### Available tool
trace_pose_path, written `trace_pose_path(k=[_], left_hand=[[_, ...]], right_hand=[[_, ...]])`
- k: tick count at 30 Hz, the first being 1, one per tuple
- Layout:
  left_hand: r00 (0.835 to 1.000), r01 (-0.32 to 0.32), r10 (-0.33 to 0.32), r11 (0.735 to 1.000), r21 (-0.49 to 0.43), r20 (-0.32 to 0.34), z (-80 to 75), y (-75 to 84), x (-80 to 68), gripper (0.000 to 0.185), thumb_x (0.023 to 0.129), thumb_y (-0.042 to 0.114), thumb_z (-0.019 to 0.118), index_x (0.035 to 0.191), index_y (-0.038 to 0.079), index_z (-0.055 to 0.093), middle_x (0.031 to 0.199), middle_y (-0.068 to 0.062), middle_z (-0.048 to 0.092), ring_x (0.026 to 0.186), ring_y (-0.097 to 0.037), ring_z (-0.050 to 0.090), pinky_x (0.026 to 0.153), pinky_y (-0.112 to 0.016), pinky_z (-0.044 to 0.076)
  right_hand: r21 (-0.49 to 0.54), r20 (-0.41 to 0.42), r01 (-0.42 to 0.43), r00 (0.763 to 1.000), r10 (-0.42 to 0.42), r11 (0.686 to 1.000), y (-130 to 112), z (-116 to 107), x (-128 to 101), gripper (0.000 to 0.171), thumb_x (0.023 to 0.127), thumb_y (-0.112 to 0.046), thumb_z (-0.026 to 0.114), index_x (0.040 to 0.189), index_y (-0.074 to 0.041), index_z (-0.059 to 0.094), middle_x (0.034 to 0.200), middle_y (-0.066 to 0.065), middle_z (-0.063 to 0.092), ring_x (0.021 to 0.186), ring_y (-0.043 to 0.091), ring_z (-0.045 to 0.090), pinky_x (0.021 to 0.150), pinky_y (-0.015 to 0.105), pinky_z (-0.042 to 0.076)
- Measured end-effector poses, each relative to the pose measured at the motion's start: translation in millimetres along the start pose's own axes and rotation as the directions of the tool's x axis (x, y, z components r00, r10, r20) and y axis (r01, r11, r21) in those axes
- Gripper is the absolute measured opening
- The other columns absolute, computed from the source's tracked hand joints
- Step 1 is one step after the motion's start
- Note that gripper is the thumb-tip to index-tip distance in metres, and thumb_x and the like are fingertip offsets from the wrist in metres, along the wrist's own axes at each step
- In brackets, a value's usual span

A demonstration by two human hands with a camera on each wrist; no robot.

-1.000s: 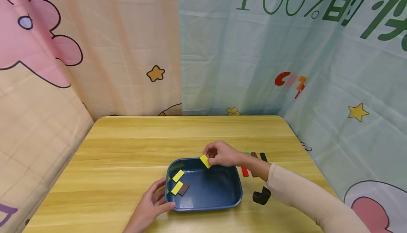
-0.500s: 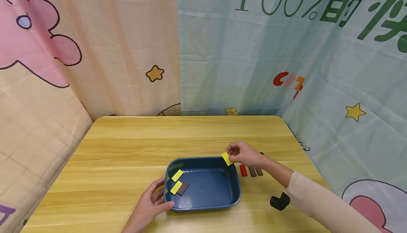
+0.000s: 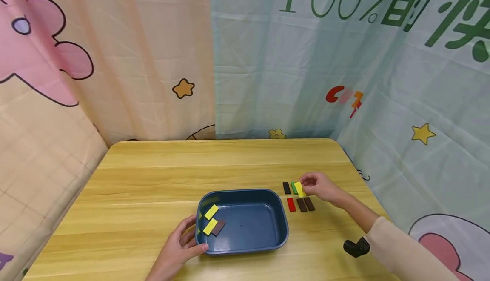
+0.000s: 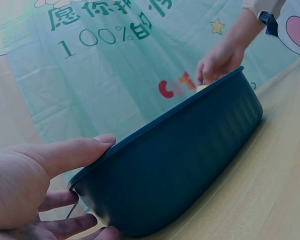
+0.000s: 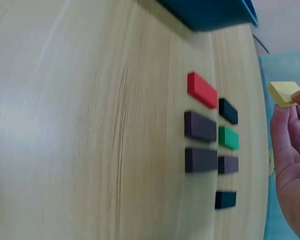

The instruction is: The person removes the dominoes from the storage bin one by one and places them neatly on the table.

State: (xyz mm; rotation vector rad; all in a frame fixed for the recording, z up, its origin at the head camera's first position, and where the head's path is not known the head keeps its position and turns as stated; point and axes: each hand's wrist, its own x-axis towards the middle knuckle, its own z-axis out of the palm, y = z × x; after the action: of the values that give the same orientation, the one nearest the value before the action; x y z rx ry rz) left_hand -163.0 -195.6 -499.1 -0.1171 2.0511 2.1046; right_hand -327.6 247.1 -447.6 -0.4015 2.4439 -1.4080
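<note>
My right hand [image 3: 317,185] pinches a small yellow tile [image 3: 298,189] [image 5: 284,93] just above the far row of tiles laid out on the table right of the tray. A dark blue tray [image 3: 268,236] [image 4: 190,155] sits at the table's front middle, with two yellow tiles [image 3: 210,219] and a brown tile [image 3: 219,227] inside at its left end. My left hand [image 3: 180,247] [image 4: 45,185] grips the tray's left rim, thumb on top. On the table lie a red tile [image 3: 291,204] [image 5: 202,90], brown tiles [image 3: 305,204], a green tile [image 5: 228,137] and black tiles [image 3: 286,187].
The wooden table [image 3: 153,174] is bounded by printed curtains at the back and on both sides. A black wrist camera mount [image 3: 356,247] hangs under my right forearm. Bare tabletop stretches behind and to the left of the tray.
My right hand has carried the yellow tile from over the tray's far rim rightward and down to the rows of tiles on the table. The left hand has stayed on the tray.
</note>
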Motion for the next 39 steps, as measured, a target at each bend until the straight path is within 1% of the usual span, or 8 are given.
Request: trace_pose_path(k=[6, 12, 15, 21, 25, 30, 34, 39], left_hand=[[1.000, -0.002, 0.002, 1.000, 0.002, 0.002, 1.1, 0.3, 0.2, 0.086, 0.083, 0.005, 0.087, 0.154, 0.000, 0.038, 0.155, -0.027, 0.040, 0.139, -0.045, 0.045, 0.101, -0.037, 0.053], [1.000, -0.005, 0.005, 1.000, 0.007, -0.001, 0.8, 1.6, -0.5, 0.085, 0.084, 0.005, 0.087, 0.154, 0.000, 0.039, 0.154, -0.026, 0.041, 0.139, -0.044, 0.045, 0.102, -0.038, 0.052], [1.000, -0.014, 0.014, 1.000, 0.011, 0.000, 0.7, 1.6, -0.4, 0.085, 0.084, 0.005, 0.087, 0.154, 0.000, 0.039, 0.154, -0.026, 0.042, 0.140, -0.045, 0.044, 0.103, -0.038, 0.051], [1.000, -0.018, 0.018, 1.000, -0.006, 0.008, 1.5, 0.3, 0.3, 0.083, 0.085, 0.004, 0.085, 0.154, 0.000, 0.039, 0.154, -0.026, 0.042, 0.140, -0.045, 0.043, 0.104, -0.037, 0.050], [1.000, -0.019, 0.020, 1.000, -0.018, 0.015, 2.4, 0.4, 0.3, 0.083, 0.086, 0.004, 0.084, 0.154, 0.000, 0.037, 0.154, -0.026, 0.041, 0.140, -0.045, 0.043, 0.103, -0.037, 0.051], [1.000, -0.010, 0.010, 1.000, -0.010, 0.008, 2.0, 1.2, -0.1, 0.082, 0.087, 0.005, 0.084, 0.154, 0.000, 0.037, 0.155, -0.026, 0.041, 0.140, -0.045, 0.044, 0.102, -0.037, 0.052], [1.000, -0.010, 0.010, 1.000, -0.004, 0.006, 1.4, 0.9, 0.0, 0.082, 0.086, 0.005, 0.084, 0.154, 0.000, 0.038, 0.155, -0.026, 0.041, 0.140, -0.045, 0.044, 0.102, -0.037, 0.052], [1.000, -0.007, 0.007, 1.000, -0.002, 0.001, 0.6, 0.1, -0.6, 0.082, 0.086, 0.004, 0.084, 0.155, 0.000, 0.038, 0.154, -0.026, 0.041, 0.140, -0.045, 0.044, 0.102, -0.037, 0.052]], right_hand=[[0.035, -0.047, -0.071, 0.996, 0.072, 0.997, 27.3, -16.0, -15.0, 0.024, 0.095, 0.000, 0.064, 0.116, 0.011, 0.063, 0.101, 0.013, 0.064, 0.090, 0.024, 0.060, 0.081, 0.041, 0.061], [0.015, -0.086, -0.103, 0.991, 0.103, 0.995, 48.6, -23.6, -27.3, 0.025, 0.095, 0.000, 0.063, 0.117, 0.013, 0.061, 0.103, 0.014, 0.064, 0.091, 0.024, 0.061, 0.078, 0.038, 0.061], [0.006, -0.111, -0.117, 0.987, 0.117, 0.993, 56.1, -26.1, -31.6, 0.026, 0.094, 0.001, 0.064, 0.116, 0.015, 0.062, 0.100, 0.014, 0.064, 0.088, 0.023, 0.061, 0.074, 0.034, 0.060], [-0.033, -0.110, -0.148, 0.983, 0.144, 0.988, 68.8, -25.7, -35.7, 0.025, 0.090, 0.002, 0.065, 0.111, 0.015, 0.063, 0.094, 0.012, 0.063, 0.083, 0.023, 0.060, 0.068, 0.030, 0.058], [-0.117, -0.137, -0.158, 0.980, 0.141, 0.981, 72.2, -22.2, -34.4, 0.024, 0.086, 0.001, 0.067, 0.108, 0.011, 0.066, 0.091, 0.009, 0.064, 0.080, 0.022, 0.060, 0.067, 0.029, 0.057], [-0.203, -0.177, -0.175, 0.974, 0.139, 0.964, 66.9, -19.3, -33.5, 0.023, 0.083, -0.001, 0.069, 0.104, 0.009, 0.069, 0.086, 0.007, 0.065, 0.075, 0.021, 0.060, 0.064, 0.031, 0.056], [-0.199, -0.184, -0.193, 0.970, 0.157, 0.961, 63.7, -19.3, -34.8, 0.020, 0.086, -0.001, 0.070, 0.102, 0.011, 0.070, 0.086, 0.008, 0.066, 0.074, 0.020, 0.062, 0.064, 0.032, 0.058], [-0.153, -0.185, -0.226, 0.963, 0.197, 0.962, 63.4, -18.7, -36.7, 0.015, 0.091, -0.003, 0.073, 0.101, 0.009, 0.072, 0.087, 0.009, 0.067, 0.077, 0.021, 0.067, 0.068, 0.034, 0.062]])
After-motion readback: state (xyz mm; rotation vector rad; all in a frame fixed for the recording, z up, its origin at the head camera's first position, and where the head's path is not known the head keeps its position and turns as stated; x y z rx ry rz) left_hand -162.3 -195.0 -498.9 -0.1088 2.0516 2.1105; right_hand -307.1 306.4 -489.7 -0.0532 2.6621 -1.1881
